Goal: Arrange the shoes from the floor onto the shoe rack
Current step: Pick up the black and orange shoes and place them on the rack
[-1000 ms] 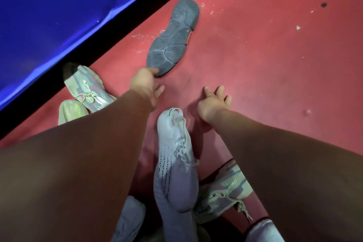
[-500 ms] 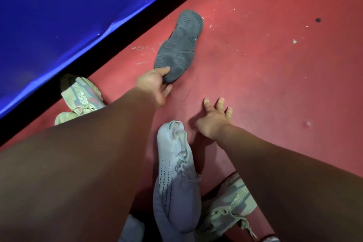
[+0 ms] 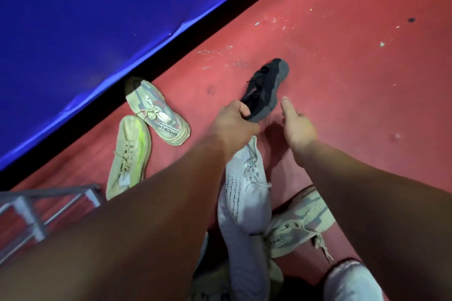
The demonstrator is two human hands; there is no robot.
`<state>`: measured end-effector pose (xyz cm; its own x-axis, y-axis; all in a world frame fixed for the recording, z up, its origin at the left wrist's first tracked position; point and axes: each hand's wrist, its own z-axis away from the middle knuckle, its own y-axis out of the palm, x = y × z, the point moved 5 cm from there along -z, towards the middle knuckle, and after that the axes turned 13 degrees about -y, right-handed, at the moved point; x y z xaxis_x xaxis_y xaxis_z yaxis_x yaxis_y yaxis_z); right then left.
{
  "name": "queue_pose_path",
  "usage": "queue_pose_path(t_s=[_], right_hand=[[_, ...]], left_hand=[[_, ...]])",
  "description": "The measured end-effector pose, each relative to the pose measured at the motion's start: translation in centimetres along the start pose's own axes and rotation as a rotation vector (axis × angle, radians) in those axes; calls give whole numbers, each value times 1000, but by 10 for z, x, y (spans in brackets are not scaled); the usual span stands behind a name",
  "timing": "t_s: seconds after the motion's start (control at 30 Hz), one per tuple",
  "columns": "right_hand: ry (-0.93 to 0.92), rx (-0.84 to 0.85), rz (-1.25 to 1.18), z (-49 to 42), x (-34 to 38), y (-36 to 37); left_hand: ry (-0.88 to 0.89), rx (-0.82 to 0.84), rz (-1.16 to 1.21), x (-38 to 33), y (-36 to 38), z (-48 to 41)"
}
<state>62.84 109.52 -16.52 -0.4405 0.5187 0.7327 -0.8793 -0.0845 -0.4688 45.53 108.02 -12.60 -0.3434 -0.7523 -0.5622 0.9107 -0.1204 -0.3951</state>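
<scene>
So half a second back the dark shoe was lying sole-up on the floor with the left hand just touching its near end. Now it's flipped, laces and upper showing, and the left hand is curled tight around its heel end. Can't tell if it's fully off the ground. The right hand was planted flat on the floor with its fingers spread. Now it's up and loose, thumb sticking out, just right of the shoe and holding nothing.

A metal shoe rack corner has also come into view at near left.

The red floor is scuffed with pale flecks. A blue panel runs along the far left above a black gap. Two beige sneakers lie near it, and a white shoe sits between the arms, overlapping another beige patterned shoe.
</scene>
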Motion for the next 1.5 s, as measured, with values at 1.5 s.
queue_pose_path(t_s=[1.5], right_hand=[[-742,1089,-288,816,377,44]], left_hand=[[179,-449,645,200,-452,821]])
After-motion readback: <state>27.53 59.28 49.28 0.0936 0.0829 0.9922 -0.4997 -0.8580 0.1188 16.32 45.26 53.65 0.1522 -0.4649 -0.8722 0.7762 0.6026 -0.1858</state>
